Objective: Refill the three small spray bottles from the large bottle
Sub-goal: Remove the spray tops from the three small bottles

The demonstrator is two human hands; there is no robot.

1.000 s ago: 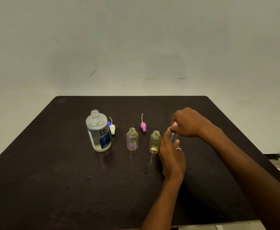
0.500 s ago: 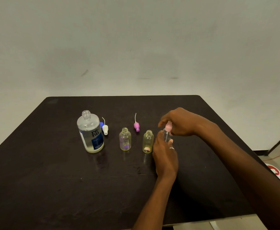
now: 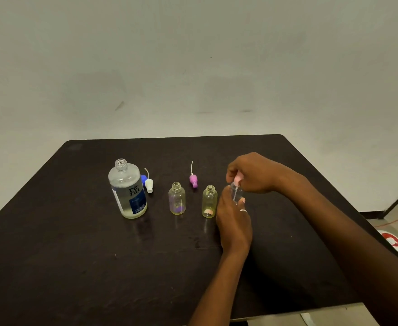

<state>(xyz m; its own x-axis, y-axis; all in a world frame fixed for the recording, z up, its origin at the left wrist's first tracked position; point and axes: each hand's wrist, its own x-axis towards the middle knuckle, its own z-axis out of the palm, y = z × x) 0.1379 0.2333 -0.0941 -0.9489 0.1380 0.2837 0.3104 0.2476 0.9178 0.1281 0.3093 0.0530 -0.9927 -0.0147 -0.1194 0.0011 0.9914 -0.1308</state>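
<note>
The person is leaning over the dark table (image 3: 75, 255). The left hand (image 3: 234, 222) is curling its fingers round the body of the third small bottle (image 3: 237, 194) at the right end of the row. The right hand (image 3: 252, 172) is pinching the pink spray top (image 3: 238, 178) at that bottle's neck between thumb and fingertips. I cannot tell whether the bottle's base is resting on the table, since the left hand is hiding it. As I am judging it, the nearest danger is sitting right there: the left hand is lying just beside the yellowish small bottle (image 3: 209, 201), and a jerk as the top is coming free could be knocking that light, open bottle over. The thin tube under the top could also be flicking drops as it is coming out. Further left, the purple-tinted small bottle (image 3: 177, 198) is standing open and upright. At the left end the large bottle (image 3: 127, 189) is standing uncapped with liquid in it, so an arm reaching across the row could be tipping it and spilling. Its mouth is looking wide against the small bottles' narrow necks, so a hasty pour is probably going to be running over. On the far side of the row a white spray top (image 3: 149, 184), a blue cap (image 3: 143, 178) and a purple spray top (image 3: 193, 180) are lying on the table with their tubes pointing away. They are lying near enough to be getting swept aside by a reaching hand.
</note>
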